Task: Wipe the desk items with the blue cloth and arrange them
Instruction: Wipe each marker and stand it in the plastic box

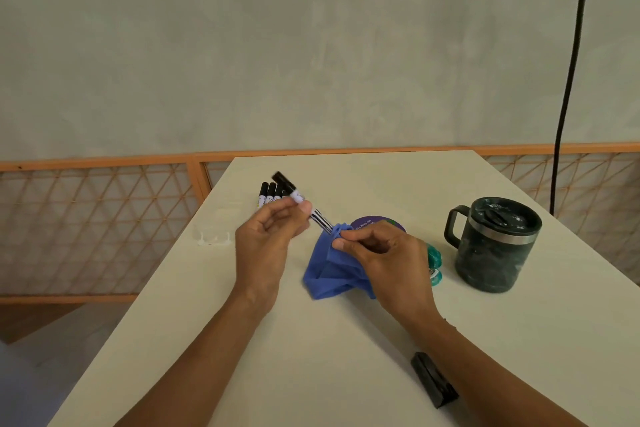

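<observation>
My left hand pinches a black-capped marker between thumb and fingers, holding it tilted above the white desk. My right hand grips the blue cloth, bunched around the marker's lower end, while the rest of the cloth hangs down to the desk. Behind my left hand, three more markers lie side by side at the desk's far left. A purple round disc is partly hidden behind my right hand.
A dark mug with a lid stands at the right. A teal object lies beside my right hand. A small black block lies near the front. A clear plastic piece sits at the left edge. A black cable hangs at the right.
</observation>
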